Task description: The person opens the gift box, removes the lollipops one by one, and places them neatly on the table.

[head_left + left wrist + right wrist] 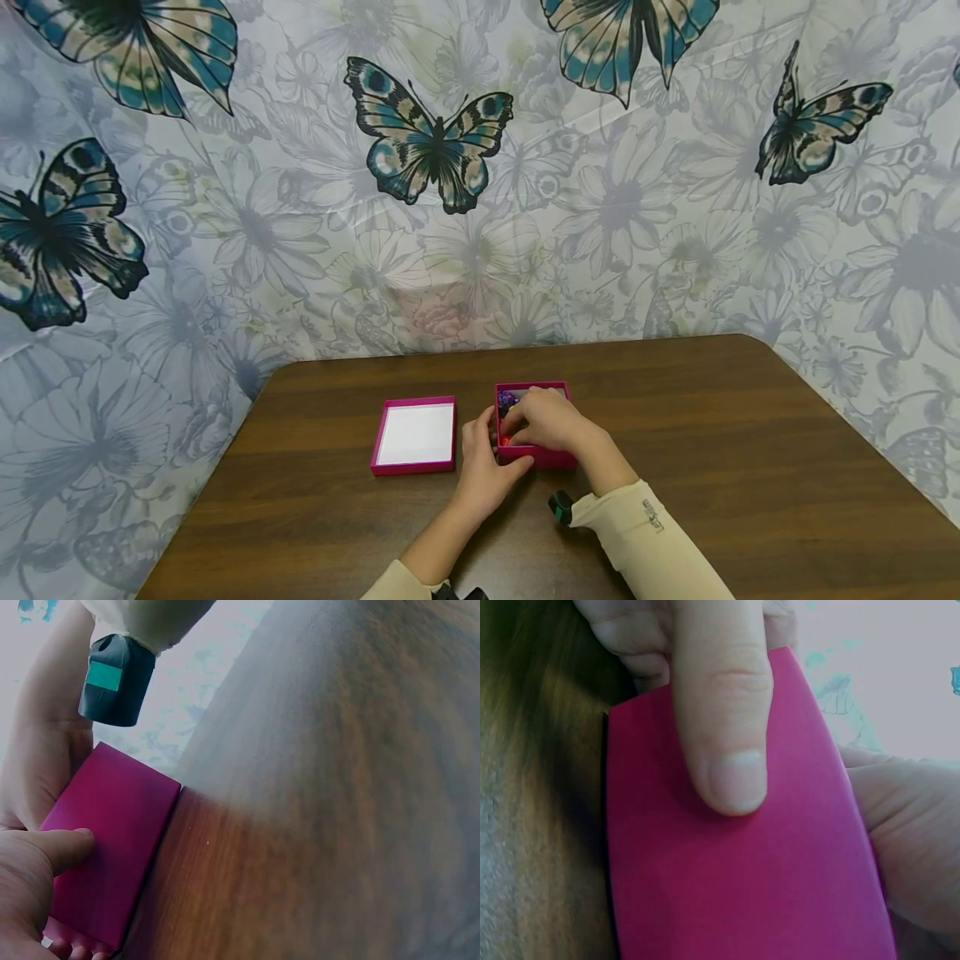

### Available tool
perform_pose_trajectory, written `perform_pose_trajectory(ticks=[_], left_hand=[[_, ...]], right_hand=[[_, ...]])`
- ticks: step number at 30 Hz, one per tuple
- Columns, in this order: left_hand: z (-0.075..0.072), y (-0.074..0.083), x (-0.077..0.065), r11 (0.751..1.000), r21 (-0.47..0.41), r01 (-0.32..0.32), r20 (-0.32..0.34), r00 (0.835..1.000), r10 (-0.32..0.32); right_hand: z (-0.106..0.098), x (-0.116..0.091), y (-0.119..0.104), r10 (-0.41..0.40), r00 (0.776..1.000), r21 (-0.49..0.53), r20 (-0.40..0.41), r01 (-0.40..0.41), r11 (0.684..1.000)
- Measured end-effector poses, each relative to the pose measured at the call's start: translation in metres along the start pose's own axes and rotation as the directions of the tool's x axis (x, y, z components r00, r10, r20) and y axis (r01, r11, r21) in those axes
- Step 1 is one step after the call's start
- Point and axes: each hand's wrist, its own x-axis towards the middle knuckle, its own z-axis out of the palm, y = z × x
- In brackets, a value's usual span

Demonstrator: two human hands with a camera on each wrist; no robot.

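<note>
A magenta box (551, 458) stands uncovered on the table, with something dark purple (507, 402) and a small red thing (506, 441) showing inside. My left hand (483, 471) grips its near left corner. The thumb presses the front wall and the fingers lie along the left side. In the left wrist view, the left thumb (67, 847) rests flat on the magenta wall. My right hand (551, 421) reaches over the rim into the box with bent fingers, by the red thing. Whether those fingertips pinch anything is hidden by the hand and the box wall.
Left of the box lies a square magenta lid (416, 433), its white inside facing up. Both sit on a brown wooden table (690, 417) with rounded far corners. Behind hangs a cloth (615, 283) printed with butterflies and flowers. A dark wrist device (560, 507) sits at my right cuff.
</note>
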Motion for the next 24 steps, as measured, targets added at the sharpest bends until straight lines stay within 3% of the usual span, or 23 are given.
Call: perform_pose_trajectory(ticks=[8, 14, 24], left_hand=[[0.001, 0.0, 0.0, 1.0, -0.007, 0.002, -0.002, 1.0, -0.002], [0.001, -0.002, 0.001, 1.0, -0.003, 0.0, 0.002, 1.0, 0.0], [0.001, 0.0, 0.001, 1.0, -0.005, -0.002, -0.011, 1.0, 0.001]], right_hand=[[-0.001, -0.004, -0.003, 0.027, 0.997, -0.021, -0.076, -0.028, 0.999], [-0.004, -0.008, -0.004, 0.091, 0.987, 0.03, -0.133, -0.087, 0.996], [-0.015, -0.017, 0.005, 0.103, 0.946, 0.121, -0.306, -0.069, 0.99]])
